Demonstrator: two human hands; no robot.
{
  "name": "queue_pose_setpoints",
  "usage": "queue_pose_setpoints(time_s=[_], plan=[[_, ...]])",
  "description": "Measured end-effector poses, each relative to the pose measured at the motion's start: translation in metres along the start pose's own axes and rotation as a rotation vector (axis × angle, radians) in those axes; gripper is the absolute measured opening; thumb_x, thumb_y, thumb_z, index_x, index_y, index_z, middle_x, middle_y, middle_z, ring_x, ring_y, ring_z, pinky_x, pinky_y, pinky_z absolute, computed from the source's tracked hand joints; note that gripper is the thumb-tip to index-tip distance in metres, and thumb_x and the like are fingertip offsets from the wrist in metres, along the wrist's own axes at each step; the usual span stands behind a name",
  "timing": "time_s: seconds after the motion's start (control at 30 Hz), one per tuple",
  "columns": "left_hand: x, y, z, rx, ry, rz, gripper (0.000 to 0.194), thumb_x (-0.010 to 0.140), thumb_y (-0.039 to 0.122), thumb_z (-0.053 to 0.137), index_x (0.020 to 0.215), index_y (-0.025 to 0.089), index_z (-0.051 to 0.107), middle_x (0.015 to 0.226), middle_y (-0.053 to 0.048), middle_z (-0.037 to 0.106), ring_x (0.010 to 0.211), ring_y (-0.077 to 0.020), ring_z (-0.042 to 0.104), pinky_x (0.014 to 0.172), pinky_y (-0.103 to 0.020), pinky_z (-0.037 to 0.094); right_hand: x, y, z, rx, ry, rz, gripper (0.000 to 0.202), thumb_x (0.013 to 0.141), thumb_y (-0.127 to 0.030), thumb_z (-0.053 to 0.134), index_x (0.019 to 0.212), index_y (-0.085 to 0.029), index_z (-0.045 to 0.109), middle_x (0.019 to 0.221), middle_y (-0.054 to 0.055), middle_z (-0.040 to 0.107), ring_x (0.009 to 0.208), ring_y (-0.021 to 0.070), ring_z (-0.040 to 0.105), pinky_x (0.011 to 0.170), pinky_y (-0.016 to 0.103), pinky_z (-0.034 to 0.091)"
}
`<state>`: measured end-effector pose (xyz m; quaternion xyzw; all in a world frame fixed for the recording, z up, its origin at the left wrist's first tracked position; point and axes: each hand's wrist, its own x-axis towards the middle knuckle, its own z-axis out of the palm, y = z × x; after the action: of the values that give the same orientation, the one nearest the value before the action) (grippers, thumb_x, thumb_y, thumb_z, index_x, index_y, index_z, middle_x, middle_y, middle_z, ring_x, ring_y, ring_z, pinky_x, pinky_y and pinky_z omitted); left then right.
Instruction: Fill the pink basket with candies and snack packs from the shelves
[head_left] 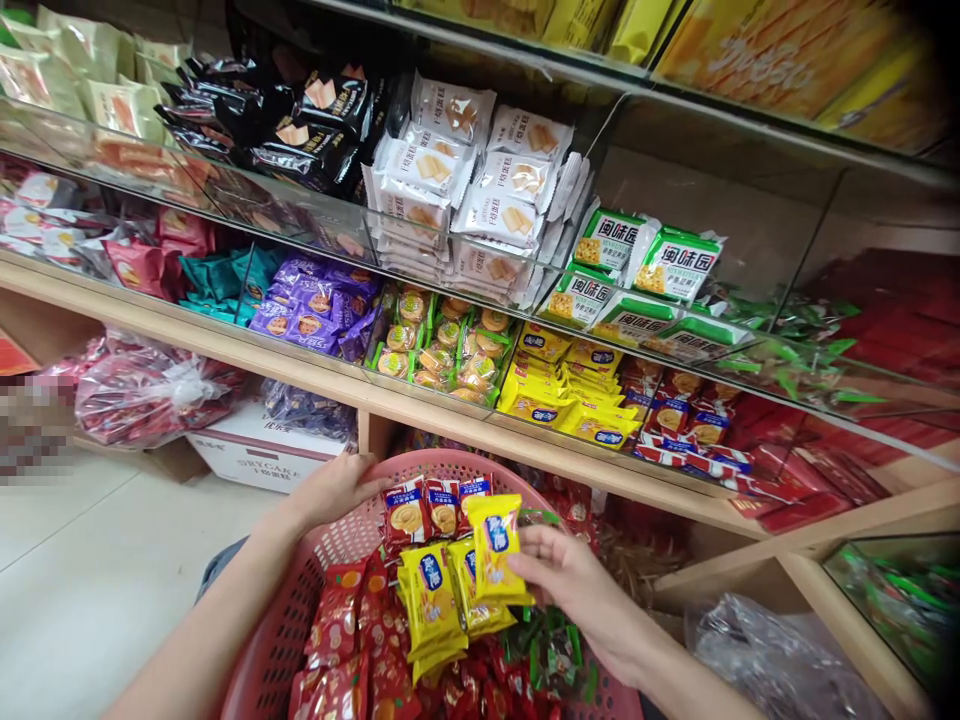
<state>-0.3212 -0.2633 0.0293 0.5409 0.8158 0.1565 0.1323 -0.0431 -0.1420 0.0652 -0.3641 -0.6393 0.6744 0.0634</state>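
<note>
A pink plastic basket (259, 640) full of small snack packets stands below the shelves. My left hand (341, 492) rests on its far left rim, fingers bent over the edge. In my right hand (559, 565) is a yellow snack packet (496, 550), gripped by its right side above the basket. Just under it lie more yellow packets (431, 600). Red packets with a round biscuit picture (409, 515) line the basket's far side. Red patterned packets (337, 615) fill the left and front, and green-edged clear packets (559, 650) lie at the right.
Ahead, a shelf bin holds yellow packets (555, 400), between round biscuits (439, 345) and red-blue packets (686, 415). A clear shelf front (465, 245) runs above them. On the floor at left are a white carton (251, 445) and a bag of red packets (142, 390).
</note>
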Motion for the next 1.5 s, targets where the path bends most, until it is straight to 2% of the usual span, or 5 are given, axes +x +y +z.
queue_pose_setpoints(time_s=[0.13,0.4,0.83,1.13,1.5], plan=[[-0.001,-0.001,0.0,-0.009,0.004,-0.007,0.041,0.08,0.055,0.037,0.074,0.019,0.054,0.071,-0.005,0.061,0.066,-0.0174,0.058,0.058,-0.025,0.037,0.008,0.02,0.004,-0.059,-0.033,0.096,0.028,0.068,-0.034,0.064,0.087,-0.014,0.061,0.079,0.004,0.065,0.069,0.0126,0.058,0.057,0.021,0.041],[0.0,-0.007,0.006,-0.004,0.024,0.008,0.039,0.081,0.054,0.036,0.075,0.019,0.054,0.074,-0.006,0.062,0.071,-0.0196,0.059,0.062,-0.026,0.038,0.023,0.04,0.008,-0.516,0.122,-0.16,0.014,0.07,-0.025,0.056,0.078,-0.015,0.062,0.064,0.0,0.06,0.059,0.0122,0.053,0.053,0.022,0.036],[0.001,-0.009,0.008,-0.052,0.037,-0.01,0.037,0.082,0.052,0.034,0.073,0.021,0.051,0.075,-0.005,0.062,0.075,-0.0199,0.059,0.063,-0.026,0.038,0.015,0.01,-0.011,-0.736,0.315,-0.405,0.021,0.083,-0.033,0.042,0.089,-0.021,0.058,0.069,0.0,0.062,0.061,0.0136,0.055,0.057,0.023,0.04],[0.005,-0.014,0.016,-0.048,0.048,-0.017,0.037,0.08,0.054,0.036,0.074,0.02,0.051,0.074,-0.004,0.061,0.074,-0.0203,0.058,0.065,-0.028,0.038,0.05,-0.077,-0.051,-1.089,0.597,-0.924,0.034,0.09,-0.028,0.031,0.115,-0.017,0.051,0.112,0.008,0.058,0.104,0.019,0.05,0.092,0.034,0.036],[0.0,-0.013,0.013,-0.062,0.051,-0.036,0.038,0.081,0.053,0.035,0.081,0.02,0.053,0.081,-0.007,0.063,0.081,-0.0222,0.058,0.069,-0.03,0.039,0.124,-0.138,-0.082,-1.602,0.721,-0.663,0.044,0.089,-0.026,0.028,0.131,-0.015,0.036,0.129,0.012,0.047,0.115,0.0252,0.044,0.094,0.04,0.032]])
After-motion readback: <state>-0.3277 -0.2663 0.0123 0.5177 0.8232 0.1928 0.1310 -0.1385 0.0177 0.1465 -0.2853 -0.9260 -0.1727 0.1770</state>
